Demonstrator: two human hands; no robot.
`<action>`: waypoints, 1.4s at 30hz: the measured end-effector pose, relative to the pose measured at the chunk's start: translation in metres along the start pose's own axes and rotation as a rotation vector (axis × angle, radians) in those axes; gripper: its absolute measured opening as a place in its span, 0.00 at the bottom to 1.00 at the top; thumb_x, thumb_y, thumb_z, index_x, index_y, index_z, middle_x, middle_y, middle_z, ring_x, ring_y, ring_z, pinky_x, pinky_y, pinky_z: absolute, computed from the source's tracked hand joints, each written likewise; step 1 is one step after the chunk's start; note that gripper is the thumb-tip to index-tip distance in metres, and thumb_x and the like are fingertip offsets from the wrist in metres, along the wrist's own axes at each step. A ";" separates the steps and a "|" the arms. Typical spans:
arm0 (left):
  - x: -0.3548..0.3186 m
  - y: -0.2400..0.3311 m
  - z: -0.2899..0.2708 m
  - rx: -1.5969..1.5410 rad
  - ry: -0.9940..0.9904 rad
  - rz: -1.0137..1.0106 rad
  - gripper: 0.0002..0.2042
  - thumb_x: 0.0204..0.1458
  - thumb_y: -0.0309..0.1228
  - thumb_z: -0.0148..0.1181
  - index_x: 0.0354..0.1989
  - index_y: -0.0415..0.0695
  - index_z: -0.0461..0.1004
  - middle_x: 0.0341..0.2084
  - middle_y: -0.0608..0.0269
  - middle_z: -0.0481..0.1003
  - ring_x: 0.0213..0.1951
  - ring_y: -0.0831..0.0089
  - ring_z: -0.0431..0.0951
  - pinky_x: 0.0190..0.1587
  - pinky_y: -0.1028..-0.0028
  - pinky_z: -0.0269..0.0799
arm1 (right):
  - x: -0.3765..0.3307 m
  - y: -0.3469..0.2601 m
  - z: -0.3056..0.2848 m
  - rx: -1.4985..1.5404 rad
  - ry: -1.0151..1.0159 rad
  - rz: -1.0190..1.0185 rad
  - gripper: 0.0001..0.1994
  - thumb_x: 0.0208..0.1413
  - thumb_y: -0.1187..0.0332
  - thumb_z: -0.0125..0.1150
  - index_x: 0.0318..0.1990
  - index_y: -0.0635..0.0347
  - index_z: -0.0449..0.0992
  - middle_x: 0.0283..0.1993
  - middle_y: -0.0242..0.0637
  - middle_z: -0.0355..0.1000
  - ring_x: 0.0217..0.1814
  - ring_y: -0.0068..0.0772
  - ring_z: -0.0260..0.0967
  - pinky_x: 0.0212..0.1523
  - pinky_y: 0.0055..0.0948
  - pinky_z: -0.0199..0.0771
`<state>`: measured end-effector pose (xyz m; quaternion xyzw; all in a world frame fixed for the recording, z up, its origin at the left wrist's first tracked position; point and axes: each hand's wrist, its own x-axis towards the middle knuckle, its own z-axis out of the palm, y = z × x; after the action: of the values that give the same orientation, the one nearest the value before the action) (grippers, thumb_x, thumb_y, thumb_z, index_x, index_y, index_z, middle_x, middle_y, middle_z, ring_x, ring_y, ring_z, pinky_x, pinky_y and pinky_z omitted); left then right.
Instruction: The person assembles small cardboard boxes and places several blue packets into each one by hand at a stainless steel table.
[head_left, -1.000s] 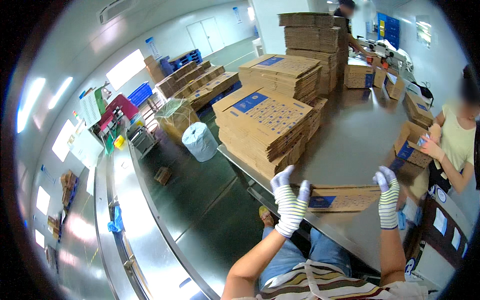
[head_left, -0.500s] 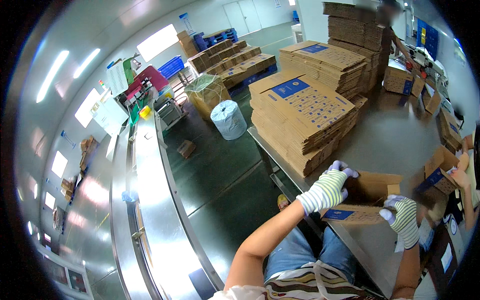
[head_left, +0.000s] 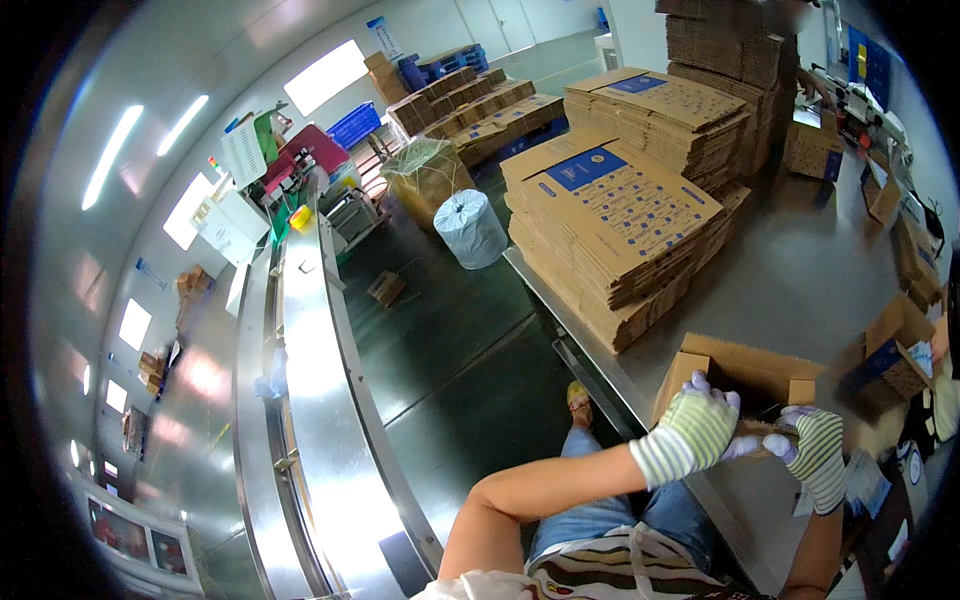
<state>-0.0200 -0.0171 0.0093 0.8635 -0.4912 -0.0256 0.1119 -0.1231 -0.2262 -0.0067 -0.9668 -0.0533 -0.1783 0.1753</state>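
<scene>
Where our left hand (head_left: pixel 692 432) and right hand (head_left: pixel 818 455) come close together, their gloved fingers (head_left: pixel 731 400) curl around the near edge of an open carton (head_left: pixel 745 362); whether they are clamped on the cardboard we cannot tell. Both gloves are striped white and yellow-green, with pale lavender tips.

We see the carton as plain brown board inside, its mouth facing up, its far wall upright and a small flap showing at the right. Our hands cover most of its near side, and we lose its bottom in dark shadow.

Most of it lies just beyond our fingers, on the near part of a metal table (head_left: pixel 800 270), with our left hand at its near left and our right at its near right corner.

Farther left, we have a stack of flattened cartons (head_left: pixel 620 220) printed in blue; on the right, a second open carton (head_left: pixel 893 352) stands by a co-worker's arm (head_left: pixel 940 338), mostly cut off.
</scene>
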 end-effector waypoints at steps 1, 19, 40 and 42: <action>0.008 -0.005 -0.012 -0.112 -0.105 -0.005 0.34 0.50 0.62 0.44 0.35 0.35 0.73 0.29 0.41 0.75 0.39 0.45 0.76 0.39 0.57 0.74 | -0.001 0.001 0.002 -0.012 0.029 -0.007 0.35 0.47 0.37 0.54 0.26 0.72 0.77 0.25 0.50 0.74 0.29 0.49 0.73 0.35 0.40 0.73; 0.048 0.002 0.054 0.011 0.164 0.365 0.33 0.43 0.48 0.62 0.49 0.31 0.65 0.34 0.45 0.74 0.35 0.53 0.77 0.37 0.62 0.73 | 0.014 0.006 0.022 -0.067 0.266 0.062 0.08 0.52 0.68 0.55 0.37 0.60 0.75 0.42 0.40 0.73 0.46 0.42 0.66 0.50 0.38 0.63; -0.008 -0.009 0.142 -2.053 -0.157 -0.115 0.29 0.50 0.33 0.63 0.59 0.40 0.58 0.55 0.58 0.66 0.55 0.62 0.68 0.54 0.65 0.70 | 0.018 -0.055 -0.007 -0.194 0.051 0.189 0.29 0.40 0.54 0.67 0.47 0.64 0.68 0.40 0.47 0.71 0.42 0.48 0.70 0.42 0.44 0.71; -0.011 -0.015 0.167 -2.268 -0.184 -0.170 0.28 0.50 0.33 0.63 0.59 0.41 0.59 0.55 0.58 0.66 0.56 0.61 0.68 0.53 0.63 0.71 | 0.029 -0.059 0.011 -0.232 -0.110 0.189 0.27 0.42 0.53 0.65 0.45 0.64 0.71 0.39 0.48 0.71 0.42 0.47 0.70 0.43 0.42 0.72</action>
<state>-0.0391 -0.0282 -0.1575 0.2902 -0.1313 -0.5252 0.7891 -0.1019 -0.1661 0.0134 -0.9895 0.0493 -0.1126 0.0754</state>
